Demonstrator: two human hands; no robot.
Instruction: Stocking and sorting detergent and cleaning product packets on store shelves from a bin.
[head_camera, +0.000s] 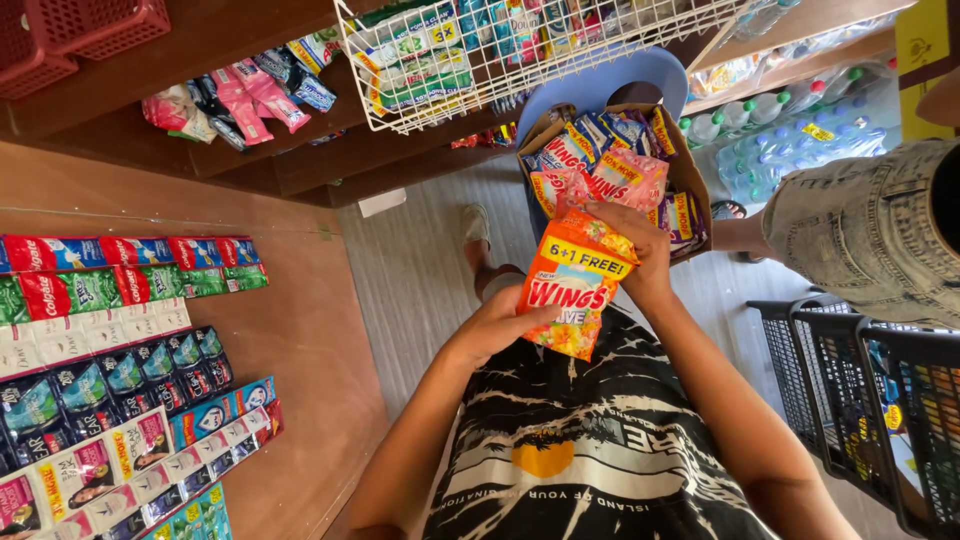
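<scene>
Both of the person's hands hold an orange detergent sachet pack (575, 290) in mid-air above their lap, just in front of a cardboard box (690, 185) crammed with similar pink, blue and orange packets. The right hand (635, 250) grips the pack's upper edge, its fingers curled over the top and pressed against the plastic, while the left hand (495, 325) supports the lower left side, thumb on the front face and the other fingers hidden behind it. The pack looks light, soft and crinkly, probably a folded strip of small pouches; its glossy film would likely be slippery and would sag if held by one corner, so a hold on two opposite edges, as here, seems the surer one. On the left, a wooden shelf (300, 330) carries rows of toothpaste cartons and shampoo sachets (110, 390). A white wire basket (480, 75) hangs overhead, and black plastic baskets (850, 390) stand at right beside another person's leg in pale shorts (860, 230). The box's bottom and what it rests on are hidden, and the pack's back face cannot be seen.
</scene>
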